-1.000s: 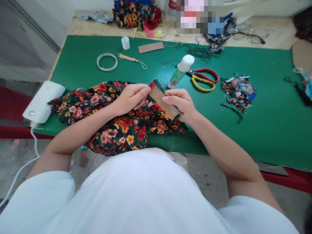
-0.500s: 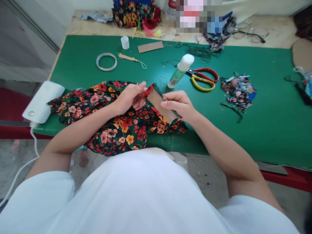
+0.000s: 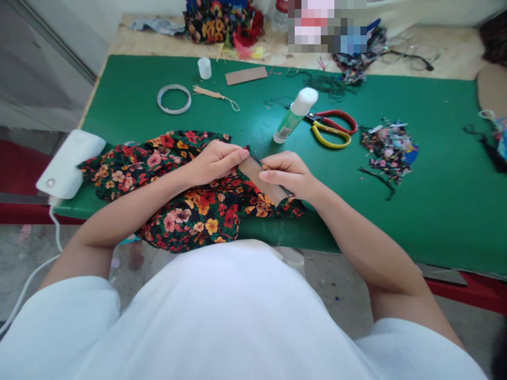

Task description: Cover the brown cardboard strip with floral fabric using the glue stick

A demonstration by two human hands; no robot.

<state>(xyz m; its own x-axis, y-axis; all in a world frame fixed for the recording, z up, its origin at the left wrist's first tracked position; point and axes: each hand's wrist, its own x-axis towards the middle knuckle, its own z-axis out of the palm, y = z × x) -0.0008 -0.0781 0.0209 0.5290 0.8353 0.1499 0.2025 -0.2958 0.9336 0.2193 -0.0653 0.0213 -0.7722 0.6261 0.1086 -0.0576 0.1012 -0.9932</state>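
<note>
A brown cardboard strip (image 3: 259, 178) slants between my hands, with dark floral fabric (image 3: 186, 211) folded along its edge. My left hand (image 3: 222, 162) pinches the strip's upper left end, thumb on top, together with the fabric there. Around the strip's right long side, my right hand (image 3: 287, 173) is closed, its thumb lying on the cardboard. The rest of the fabric, with red, orange and pink flowers, spreads over the table under and left of my hands. A glue stick (image 3: 291, 121) with a white cap stands just beyond my right hand.
Scissors (image 3: 335, 129) with red and yellow handles lie behind the glue stick. Fabric scraps (image 3: 390, 148) are at the right. Farther back are a tape ring (image 3: 174, 110), a white cap (image 3: 204, 68) and another cardboard strip (image 3: 246, 76). A white box (image 3: 71, 164) with a cord sits at left.
My left thumb has come down onto the strip's upper end, and the red fabric flap that stood up there is now pressed over. My right hand stays at the strip's side.
</note>
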